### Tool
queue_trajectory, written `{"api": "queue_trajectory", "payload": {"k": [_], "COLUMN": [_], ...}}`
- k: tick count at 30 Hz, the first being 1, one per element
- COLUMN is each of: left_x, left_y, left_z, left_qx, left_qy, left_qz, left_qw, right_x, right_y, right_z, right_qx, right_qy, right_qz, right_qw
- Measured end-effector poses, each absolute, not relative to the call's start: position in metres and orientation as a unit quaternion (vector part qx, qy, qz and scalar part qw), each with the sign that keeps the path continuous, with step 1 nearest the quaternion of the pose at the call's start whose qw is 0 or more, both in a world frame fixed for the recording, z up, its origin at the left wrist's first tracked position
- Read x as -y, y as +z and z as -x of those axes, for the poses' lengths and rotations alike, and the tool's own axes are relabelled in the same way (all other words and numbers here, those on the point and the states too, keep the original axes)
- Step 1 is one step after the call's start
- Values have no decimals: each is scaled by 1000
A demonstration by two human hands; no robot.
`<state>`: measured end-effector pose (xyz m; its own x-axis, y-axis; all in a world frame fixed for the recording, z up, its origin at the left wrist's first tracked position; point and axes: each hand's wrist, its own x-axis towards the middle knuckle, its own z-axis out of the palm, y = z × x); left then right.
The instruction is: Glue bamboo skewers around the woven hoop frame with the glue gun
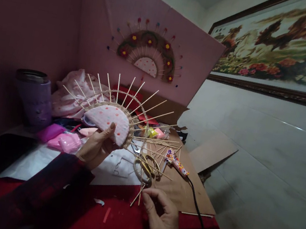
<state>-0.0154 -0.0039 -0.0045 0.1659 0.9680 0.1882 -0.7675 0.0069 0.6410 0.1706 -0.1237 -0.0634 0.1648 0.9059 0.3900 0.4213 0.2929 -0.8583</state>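
My left hand (97, 146) grips a half-round piece (107, 120) covered in pale spotted fabric, thumb on its front. Braided twine (130, 132) edges the curve, and thin wooden sticks (117, 88) fan outward from it. A looser strand of twine (142, 106) arcs across the sticks. Lower right, my right hand (163, 215) has thumb and forefinger pinched together beside crossed stick ends (136, 197). Whatever is between those fingertips is too small to make out. Gold-handled scissors (143, 170) lie just beyond the right hand.
A patterned glue gun (177, 162) with a black cord lies on cardboard (194, 197) at right. Pink packets (64, 140) and a purple tumbler (33, 99) stand left. A similar decorated half-round (147, 56) is on the pink board behind. Red cloth (117, 218) covers the table's front.
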Motion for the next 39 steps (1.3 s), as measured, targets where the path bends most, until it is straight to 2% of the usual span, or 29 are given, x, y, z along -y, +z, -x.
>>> {"api": "queue_trajectory", "payload": {"k": [10, 30, 39], "left_x": [6, 3, 5], "left_y": [-6, -9, -6], "left_z": [14, 14, 14], "left_qx": [-162, -194, -256], "left_qy": [623, 617, 602], "left_qz": [-345, -374, -404], "left_qw": [683, 665, 639], "right_x": [128, 125, 106], "right_y": [-55, -40, -13], "right_z": [-149, -144, -181], "right_qx": [712, 755, 716], "right_qy": [180, 105, -47], "right_qz": [466, 418, 501], "right_qw": [494, 494, 484]}}
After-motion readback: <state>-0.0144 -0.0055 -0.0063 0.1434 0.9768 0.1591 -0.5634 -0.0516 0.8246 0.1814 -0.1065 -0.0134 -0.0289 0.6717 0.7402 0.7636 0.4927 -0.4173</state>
